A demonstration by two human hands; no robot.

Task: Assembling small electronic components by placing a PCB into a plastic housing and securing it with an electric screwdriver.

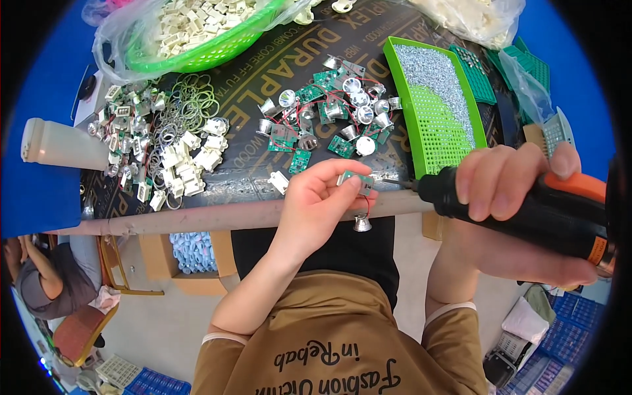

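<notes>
Head camera, looking down over a dark work table (263,172) from above a person seated at its near edge.

The left hand (315,207) is raised at the table edge, palm up and curled. Its fingertips pinch a small green circuit board (355,179). The board lies roughly flat, its long side running left to right, sitting at the upper right of the hand, above the palm. Thin wires hang from the board down to a small silver reflector cone (361,224), which dangles just below the hand's right side, in front of the table edge.

The right hand (520,197) is wrapped fully around the body of a black and orange electric screwdriver (526,207), fingers over the top and thumb near the orange part. The tool's long axis runs nearly level, slanting slightly up to the left. Its thin metal bit (400,184) points left and meets the right edge of the circuit board, so the tool sits directly right of the left hand.

On the table beyond the hands lies a scatter of more green boards with silver reflectors (329,108). To the left is a heap of white plastic parts and metal rings (168,141). To the right stands a green perforated tray (434,105) holding small silver screws. A green basket (197,56) of white parts sits at the far left.
</notes>
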